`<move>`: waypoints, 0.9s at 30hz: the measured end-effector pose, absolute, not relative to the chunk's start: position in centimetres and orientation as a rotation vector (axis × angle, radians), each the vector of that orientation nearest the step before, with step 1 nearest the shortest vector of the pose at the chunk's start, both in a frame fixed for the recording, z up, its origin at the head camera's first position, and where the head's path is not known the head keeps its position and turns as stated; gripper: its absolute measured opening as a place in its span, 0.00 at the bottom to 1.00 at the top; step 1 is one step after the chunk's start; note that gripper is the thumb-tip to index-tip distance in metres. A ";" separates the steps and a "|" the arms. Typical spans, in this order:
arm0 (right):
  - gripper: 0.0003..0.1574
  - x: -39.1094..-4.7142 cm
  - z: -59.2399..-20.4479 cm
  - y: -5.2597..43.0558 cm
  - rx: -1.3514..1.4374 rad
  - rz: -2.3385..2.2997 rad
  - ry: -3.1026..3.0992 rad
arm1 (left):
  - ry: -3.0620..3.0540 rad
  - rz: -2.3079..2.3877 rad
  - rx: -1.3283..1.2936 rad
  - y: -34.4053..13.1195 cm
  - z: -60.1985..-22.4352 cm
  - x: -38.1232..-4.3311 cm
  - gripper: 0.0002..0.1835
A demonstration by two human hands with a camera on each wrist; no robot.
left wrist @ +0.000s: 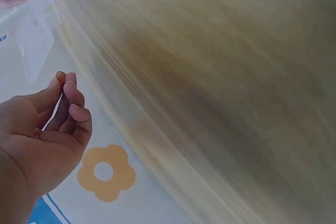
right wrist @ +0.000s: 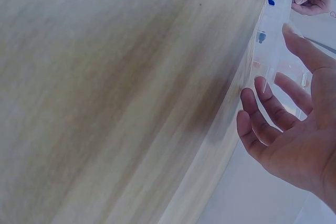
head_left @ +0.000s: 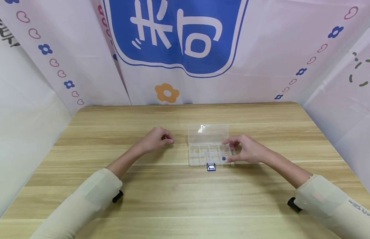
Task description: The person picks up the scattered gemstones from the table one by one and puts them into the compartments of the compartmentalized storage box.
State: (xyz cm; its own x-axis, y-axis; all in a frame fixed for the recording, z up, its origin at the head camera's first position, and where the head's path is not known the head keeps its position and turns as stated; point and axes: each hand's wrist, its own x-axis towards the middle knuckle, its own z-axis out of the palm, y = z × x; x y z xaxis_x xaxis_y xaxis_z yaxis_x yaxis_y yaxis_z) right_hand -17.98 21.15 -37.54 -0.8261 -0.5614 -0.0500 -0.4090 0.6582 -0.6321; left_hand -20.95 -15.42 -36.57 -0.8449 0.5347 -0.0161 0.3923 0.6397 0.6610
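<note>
A clear plastic compartment box (head_left: pixel 200 161) lies on the table with its see-through lid (head_left: pixel 209 134) raised at the back. A blue clasp (head_left: pixel 211 167) sticks out in front. Inside, a dark blue bead (head_left: pixel 224 158) sits in the near right compartment and a yellow piece (head_left: pixel 197 151) towards the left. To the left of the box, my left hand (head_left: pixel 156 139) pinches a small orange-brown round piece (left wrist: pixel 61 76) between thumb and fingertip. My right hand (head_left: pixel 247 148) arches around the box's right end, thumb by the near corner, forefinger near the lid hinge, fingers spread and loosely bent.
Wooden tabletop (head_left: pixel 179 199) extends all around the box. White printed cloth (head_left: pixel 262 73) hangs behind the table's back edge and along both sides. Pale sleeves (head_left: pixel 92 192) cover both forearms, each with a dark object at its underside.
</note>
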 end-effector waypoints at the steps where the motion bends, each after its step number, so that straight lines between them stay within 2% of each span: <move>1: 0.38 -18.0 -37.5 21.1 -0.784 -0.916 2.636 | 2.645 1.003 0.755 -15.4 -36.6 -20.9 0.05; 11: 0.39 -17.9 -37.5 21.2 -0.768 -0.909 2.636 | 2.563 1.135 0.670 -15.2 -36.2 -20.7 0.05; 27: 0.38 -18.0 -37.6 21.2 -0.780 -0.919 2.637 | 2.503 1.180 0.756 -14.2 -35.8 -20.1 0.05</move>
